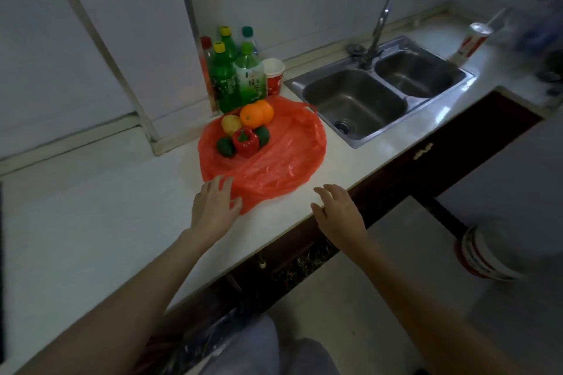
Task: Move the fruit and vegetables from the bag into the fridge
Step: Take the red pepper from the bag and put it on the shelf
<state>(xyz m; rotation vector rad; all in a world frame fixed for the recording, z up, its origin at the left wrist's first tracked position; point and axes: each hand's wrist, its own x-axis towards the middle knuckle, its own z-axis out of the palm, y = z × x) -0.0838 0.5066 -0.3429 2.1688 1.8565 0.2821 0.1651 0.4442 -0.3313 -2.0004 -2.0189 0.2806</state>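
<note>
A red plastic bag (280, 158) lies spread flat on the white counter (106, 207). On it sit two oranges (252, 116), a yellowish fruit (230, 124), a red bell pepper (245, 141) and two dark green fruits (225, 147). My left hand (214, 205) rests with fingers apart on the bag's near edge. My right hand (338, 211) hovers open over the counter's front edge, to the right of the bag, touching nothing. No fridge is in view.
Several drink bottles (236, 70) and a red-and-white paper cup (274, 76) stand behind the bag against the wall. A steel double sink (377, 91) with a tap lies to the right. A white bucket (487, 250) stands on the floor at the right.
</note>
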